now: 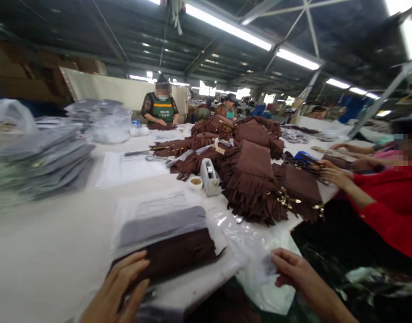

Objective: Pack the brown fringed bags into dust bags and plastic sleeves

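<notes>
**Hands at the bag, brown piece on the bench edge**

The left hand [120, 287] lies flat, fingers spread and unclenched, on the near end of a dark brown suede piece [174, 253] at the front of the white bench [51, 251]. The right hand [293, 269] pinches the edge of a clear plastic bag [256, 255] that spills over the bench corner. From the left hand the brown piece runs toward 2 o'clock, its long axis stretching left to right across the bench edge; the bag's mouth lies at its right end, at about 10 o'clock from the right hand. The left hand is the nearer to the piece, touching it. The piece is matte and flat, with grey wrapped packs and a printed sheet [159, 206] stacked on it. Beyond, at 12 o'clock, sits a heap of brown fringed bags [253, 179] with gold hardware. At 3 o'clock a person in a red sleeve [387, 211] reaches toward that heap. Grey packed stacks [37, 157] rise at 10 o'clock.
</notes>
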A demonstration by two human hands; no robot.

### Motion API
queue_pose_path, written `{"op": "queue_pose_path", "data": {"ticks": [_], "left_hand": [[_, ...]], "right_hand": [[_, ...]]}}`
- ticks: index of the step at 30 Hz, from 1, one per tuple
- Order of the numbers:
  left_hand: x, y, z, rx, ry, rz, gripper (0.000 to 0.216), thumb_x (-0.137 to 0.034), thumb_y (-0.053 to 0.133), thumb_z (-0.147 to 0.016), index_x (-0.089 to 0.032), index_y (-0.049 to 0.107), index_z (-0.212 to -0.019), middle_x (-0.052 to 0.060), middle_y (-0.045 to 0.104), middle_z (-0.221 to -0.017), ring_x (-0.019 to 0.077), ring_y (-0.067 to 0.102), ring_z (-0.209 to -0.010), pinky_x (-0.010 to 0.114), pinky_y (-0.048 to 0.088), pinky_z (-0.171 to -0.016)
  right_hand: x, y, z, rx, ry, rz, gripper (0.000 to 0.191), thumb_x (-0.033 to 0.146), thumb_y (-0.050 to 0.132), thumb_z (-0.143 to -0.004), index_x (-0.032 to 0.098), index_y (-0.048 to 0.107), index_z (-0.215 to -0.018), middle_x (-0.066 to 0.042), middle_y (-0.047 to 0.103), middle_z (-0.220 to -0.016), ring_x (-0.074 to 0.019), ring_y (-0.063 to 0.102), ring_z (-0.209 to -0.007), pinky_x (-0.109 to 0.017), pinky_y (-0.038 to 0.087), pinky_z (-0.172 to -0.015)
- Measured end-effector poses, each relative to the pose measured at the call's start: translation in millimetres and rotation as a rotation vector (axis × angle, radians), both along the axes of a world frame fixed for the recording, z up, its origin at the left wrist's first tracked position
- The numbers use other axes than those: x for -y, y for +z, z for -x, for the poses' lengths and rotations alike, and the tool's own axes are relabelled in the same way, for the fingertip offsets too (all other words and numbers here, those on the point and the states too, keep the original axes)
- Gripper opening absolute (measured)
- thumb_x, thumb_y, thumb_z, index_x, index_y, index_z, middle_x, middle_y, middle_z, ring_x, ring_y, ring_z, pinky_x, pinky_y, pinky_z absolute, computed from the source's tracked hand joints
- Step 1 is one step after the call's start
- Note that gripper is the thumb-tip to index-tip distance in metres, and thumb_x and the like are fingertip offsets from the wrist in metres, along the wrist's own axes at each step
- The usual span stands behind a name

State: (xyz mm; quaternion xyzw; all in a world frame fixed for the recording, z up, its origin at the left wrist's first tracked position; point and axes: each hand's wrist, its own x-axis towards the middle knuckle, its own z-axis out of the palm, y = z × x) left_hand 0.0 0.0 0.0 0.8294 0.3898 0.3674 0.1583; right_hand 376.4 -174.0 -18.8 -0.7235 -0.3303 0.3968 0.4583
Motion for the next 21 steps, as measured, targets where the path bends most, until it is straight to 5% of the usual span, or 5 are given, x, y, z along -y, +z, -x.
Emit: {"op": "queue_pose_path", "data": {"ticks": [6,10,15,18,21], "left_hand": [[24.8,25.4,-42.2,0.269,-0.594,0.825,0.054,-0.043,0.061,-0.087,-0.027,0.047,-0.136,0.010,0.049,-0.141,0.0272,0.050,-0.125,0.039,0.045,-0.100],[23.2,20.1,-42.9,0.425,-0.507,1.169,0.035,-0.044,0.066,-0.080,-0.017,0.059,-0.102,0.004,0.068,-0.084,0.0187,0.065,-0.074,0.028,0.051,-0.065],[11.5,-4.2,-16.4,0.413,-0.190,0.922,0.025,-0.039,0.062,-0.080,-0.018,0.050,-0.072,-0.003,0.053,-0.063,0.0111,0.047,-0.055,0.021,0.035,-0.049],[7.6,-8.2,-7.8,0.327,-0.110,0.805,0.022,-0.036,0.056,-0.084,-0.020,0.049,-0.071,-0.003,0.053,-0.063,0.0123,0.047,-0.057,0.023,0.034,-0.051],[8.8,-8.0,-8.8,0.066,0.009,0.486,0.015,-0.026,0.051,-0.087,-0.021,0.048,-0.072,-0.001,0.055,-0.064,0.0146,0.050,-0.058,0.026,0.034,-0.053]], "right_hand": [[-44.8,34.7,92.4,-0.649,0.367,-0.129,0.034,0.051,0.071,-0.079,0.019,0.059,-0.081,0.003,0.059,-0.061,-0.0085,0.053,-0.046,-0.021,0.041,-0.048],[-83.4,30.9,132.8,-0.417,0.477,-0.124,0.036,0.052,0.071,-0.078,0.018,0.062,-0.080,0.002,0.061,-0.063,-0.0097,0.055,-0.053,-0.021,0.044,-0.053],[-120.0,15.5,151.1,-0.190,0.557,-0.121,0.037,0.055,0.072,-0.074,0.019,0.063,-0.075,0.000,0.061,-0.067,-0.0168,0.059,-0.064,-0.027,0.049,-0.056],[-126.9,10.3,164.4,-0.230,0.450,-0.176,0.043,0.052,0.074,-0.071,0.022,0.064,-0.101,-0.007,0.067,-0.097,-0.0228,0.064,-0.083,-0.034,0.052,-0.071],[-125.5,11.2,180.2,-0.211,0.335,-0.217,0.075,0.056,0.072,-0.070,0.027,0.045,-0.134,-0.014,0.052,-0.135,-0.0296,0.058,-0.112,-0.041,0.052,-0.082]]}}
